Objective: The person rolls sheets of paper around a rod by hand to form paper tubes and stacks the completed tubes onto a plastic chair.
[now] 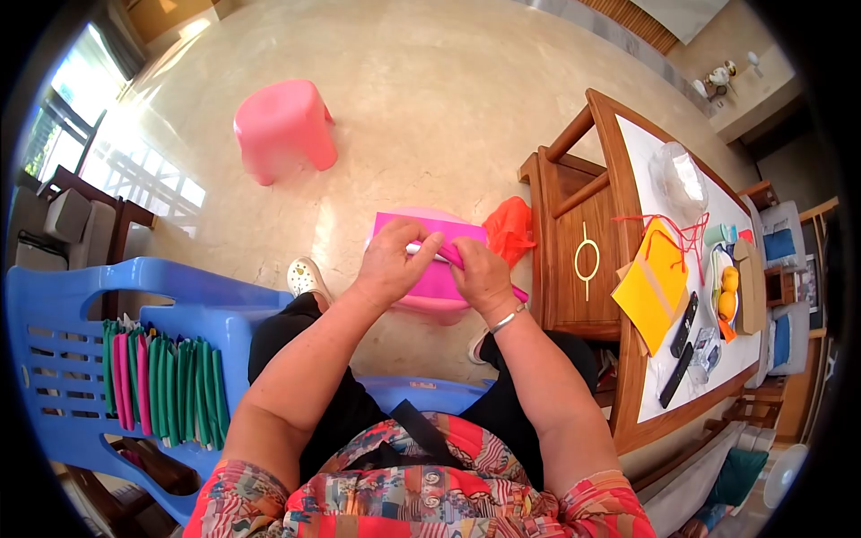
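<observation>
In the head view, my left hand (395, 255) and my right hand (482, 276) are close together above a pink stool (430, 305). Both are closed on a thin magenta paper roll (451, 255), whose far end sticks out past my right hand. A white, stick-like piece shows by my left fingers; whether it runs inside the roll I cannot tell. Flat magenta sheets (436, 282) lie on the stool beneath my hands. At my left, several green and pink rolls (175, 381) are lined up on a blue plastic chair (152, 291).
A red plastic bag (509, 231) lies between the stool and a wooden table (621, 394). On that table are a yellow packet (655, 282), red cord, remote controls (677, 375) and yellow fruit (728, 291). Another pink stool (285, 130) stands on the floor ahead.
</observation>
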`<action>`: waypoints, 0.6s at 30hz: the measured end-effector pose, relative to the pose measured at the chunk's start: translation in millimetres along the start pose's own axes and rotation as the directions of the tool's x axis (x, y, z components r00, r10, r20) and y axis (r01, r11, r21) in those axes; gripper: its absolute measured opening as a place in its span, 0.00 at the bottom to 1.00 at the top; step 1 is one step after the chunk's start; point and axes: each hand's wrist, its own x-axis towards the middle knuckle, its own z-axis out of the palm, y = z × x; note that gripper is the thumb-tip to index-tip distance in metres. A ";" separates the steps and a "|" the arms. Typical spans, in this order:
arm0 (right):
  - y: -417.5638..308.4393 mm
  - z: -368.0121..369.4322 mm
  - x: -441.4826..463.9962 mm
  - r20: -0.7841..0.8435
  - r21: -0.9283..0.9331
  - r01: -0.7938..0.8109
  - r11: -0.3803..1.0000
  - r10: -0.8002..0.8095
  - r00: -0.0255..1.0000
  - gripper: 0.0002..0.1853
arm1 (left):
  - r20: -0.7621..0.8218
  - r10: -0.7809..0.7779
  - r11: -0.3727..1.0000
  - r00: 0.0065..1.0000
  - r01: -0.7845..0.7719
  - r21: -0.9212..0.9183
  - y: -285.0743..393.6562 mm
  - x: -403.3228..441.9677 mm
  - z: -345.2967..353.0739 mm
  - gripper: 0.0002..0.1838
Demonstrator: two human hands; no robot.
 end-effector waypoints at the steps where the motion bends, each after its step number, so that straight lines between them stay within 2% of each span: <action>1: 1.6 2.4 -1.2 0.021 -0.017 -0.008 1.000 0.008 1.000 0.21 | -0.004 -0.022 0.999 1.000 0.022 -0.026 -2.4 -0.5 2.6 0.12; 3: -1.3 2.3 -1.7 0.046 -0.010 -0.027 1.000 0.027 0.999 0.25 | -0.010 -0.068 0.995 0.998 0.067 -0.078 -5.2 0.0 7.2 0.13; 5: -9.8 -3.7 0.4 0.052 0.038 -0.049 0.998 0.047 0.998 0.31 | 0.075 -0.103 0.989 0.992 0.110 -0.097 -6.2 2.7 -0.2 0.10; 6: -14.1 -8.5 3.4 0.092 0.123 -0.070 0.990 0.059 0.994 0.34 | 0.117 -0.120 0.986 0.986 0.132 -0.105 -4.4 5.5 -7.2 0.09; 7: -18.1 -13.2 7.6 0.132 0.206 -0.093 0.974 0.067 0.989 0.38 | 0.127 0.043 0.999 0.991 -0.042 -0.015 -6.1 10.3 -16.2 0.08; 9: -16.9 -11.3 10.2 0.201 0.386 -0.164 0.908 0.091 0.975 0.42 | 0.191 0.352 0.911 0.916 -0.382 0.155 -8.7 18.5 -35.5 0.07; 11: -8.1 -4.6 6.6 0.266 0.561 -0.259 0.786 0.125 0.956 0.43 | 0.236 0.303 0.944 0.923 -0.325 0.059 -2.4 17.1 -43.7 0.07; 14: -8.4 -18.0 9.5 0.589 0.638 -0.550 0.539 0.119 0.799 0.41 | 0.332 0.288 0.955 0.898 -0.297 -0.023 10.0 17.0 -48.8 0.07; 17: -5.1 -11.9 4.8 0.701 0.646 -0.622 0.443 -0.019 0.713 0.32 | 0.411 0.305 0.950 0.859 -0.303 -0.072 12.3 16.6 -46.4 0.07; 18: -10.0 -14.7 5.9 0.756 0.614 -0.691 0.382 -0.031 0.654 0.28 | 0.431 0.311 0.949 0.847 -0.304 -0.087 11.6 16.1 -45.2 0.07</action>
